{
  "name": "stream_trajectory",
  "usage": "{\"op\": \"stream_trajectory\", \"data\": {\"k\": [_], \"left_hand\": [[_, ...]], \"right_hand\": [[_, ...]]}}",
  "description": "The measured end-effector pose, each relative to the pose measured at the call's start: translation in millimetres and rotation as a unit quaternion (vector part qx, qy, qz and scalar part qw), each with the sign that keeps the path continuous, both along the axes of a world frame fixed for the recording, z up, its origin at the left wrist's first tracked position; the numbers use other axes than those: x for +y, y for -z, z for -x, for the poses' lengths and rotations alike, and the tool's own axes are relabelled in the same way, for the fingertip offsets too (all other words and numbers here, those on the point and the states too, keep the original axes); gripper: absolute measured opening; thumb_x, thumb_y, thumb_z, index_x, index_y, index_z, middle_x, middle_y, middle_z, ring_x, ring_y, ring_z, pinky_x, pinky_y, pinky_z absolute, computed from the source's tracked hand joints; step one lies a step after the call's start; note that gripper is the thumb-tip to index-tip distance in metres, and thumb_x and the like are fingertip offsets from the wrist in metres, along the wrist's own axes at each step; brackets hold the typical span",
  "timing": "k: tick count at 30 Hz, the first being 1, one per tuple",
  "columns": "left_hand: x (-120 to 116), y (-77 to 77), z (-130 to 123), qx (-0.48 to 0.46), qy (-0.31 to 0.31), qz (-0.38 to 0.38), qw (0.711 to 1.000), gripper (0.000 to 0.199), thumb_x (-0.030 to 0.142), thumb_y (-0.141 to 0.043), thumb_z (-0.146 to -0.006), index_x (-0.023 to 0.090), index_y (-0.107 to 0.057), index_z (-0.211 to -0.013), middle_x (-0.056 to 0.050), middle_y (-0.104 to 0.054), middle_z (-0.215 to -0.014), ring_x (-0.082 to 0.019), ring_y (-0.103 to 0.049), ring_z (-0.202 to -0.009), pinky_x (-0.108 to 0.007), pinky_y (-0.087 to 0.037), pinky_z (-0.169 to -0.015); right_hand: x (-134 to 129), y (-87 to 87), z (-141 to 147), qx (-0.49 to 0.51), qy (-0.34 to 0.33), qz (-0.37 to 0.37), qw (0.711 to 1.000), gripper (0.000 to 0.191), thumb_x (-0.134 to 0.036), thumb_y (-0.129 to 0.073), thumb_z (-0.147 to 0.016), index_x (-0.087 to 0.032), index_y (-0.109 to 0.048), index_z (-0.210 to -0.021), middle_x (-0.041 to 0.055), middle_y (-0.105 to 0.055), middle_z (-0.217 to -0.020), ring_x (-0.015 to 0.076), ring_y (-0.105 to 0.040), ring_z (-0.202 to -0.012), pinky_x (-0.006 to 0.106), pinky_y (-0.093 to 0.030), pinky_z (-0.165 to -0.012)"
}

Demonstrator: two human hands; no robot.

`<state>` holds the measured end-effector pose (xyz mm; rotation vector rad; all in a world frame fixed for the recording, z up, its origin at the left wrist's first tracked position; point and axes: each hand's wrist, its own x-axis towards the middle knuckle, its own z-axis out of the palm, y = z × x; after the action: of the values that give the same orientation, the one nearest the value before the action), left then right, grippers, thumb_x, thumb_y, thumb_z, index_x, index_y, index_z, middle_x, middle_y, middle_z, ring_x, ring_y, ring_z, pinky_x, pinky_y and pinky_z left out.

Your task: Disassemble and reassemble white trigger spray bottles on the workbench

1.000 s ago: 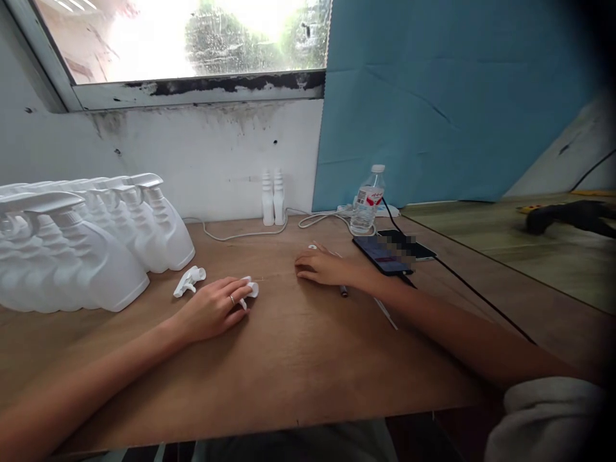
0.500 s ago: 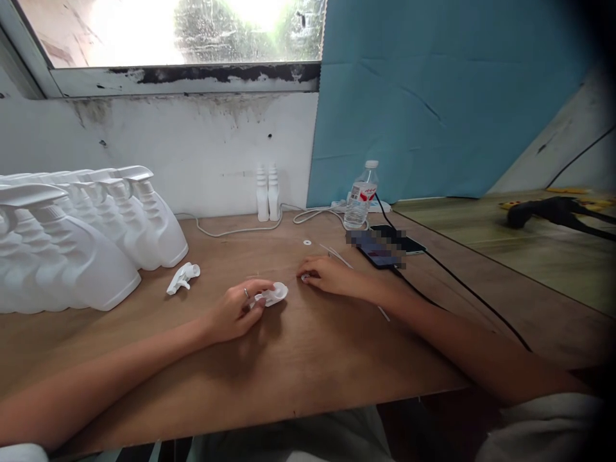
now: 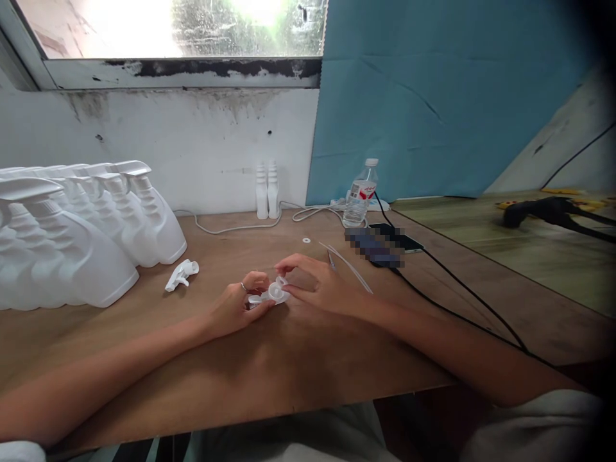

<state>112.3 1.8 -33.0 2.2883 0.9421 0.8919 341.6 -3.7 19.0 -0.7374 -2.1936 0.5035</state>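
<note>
Since the earlier frame, the right hand (image 3: 312, 282) has moved left across the tabletop (image 3: 312, 366) to meet the left hand (image 3: 243, 303), bringing a small white ring (image 3: 282, 281). The left hand grips a white nozzle (image 3: 270, 296) between thumb and fingers; its long axis runs roughly left to right, round collar at the right end, nearest the right hand. The right hand pinches the ring at the collar's far edge; whether they touch, I cannot tell. A second nozzle (image 3: 181, 276) lies left, a loose washer (image 3: 307, 240) farther off.
</note>
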Motion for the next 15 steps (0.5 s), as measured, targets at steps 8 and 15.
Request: {"op": "stream_trajectory", "data": {"k": [8,15], "left_hand": [[0.4,1.7,1.2,-0.01,0.022,-0.006,1.0,0.035,0.035,-0.058,-0.088,0.024,-0.039,-0.115,-0.005,-0.067,-0.106,-0.017,-0.066,-0.094,-0.03,-0.053,-0.077],[2.1,1.1,1.7,0.033,-0.01,-0.071,0.997,0.026,0.034,-0.055,-0.089,0.023,-0.054,-0.113,-0.001,-0.068,-0.095,-0.014,-0.066,-0.081,-0.025,-0.052,-0.073]], "right_hand": [[1.0,14.3,3.6,-0.016,-0.027,0.003,0.999,0.019,-0.024,-0.057,-0.089,-0.022,-0.06,-0.108,0.0042,-0.067,-0.107,0.0165,-0.062,-0.102,0.033,-0.048,-0.094],[5.5,18.9,-0.2,0.0,-0.057,-0.06,0.997,0.014,-0.027,-0.056,-0.091,-0.02,-0.059,-0.102,0.0075,-0.065,-0.108,0.0179,-0.061,-0.103,0.034,-0.049,-0.093]]}}
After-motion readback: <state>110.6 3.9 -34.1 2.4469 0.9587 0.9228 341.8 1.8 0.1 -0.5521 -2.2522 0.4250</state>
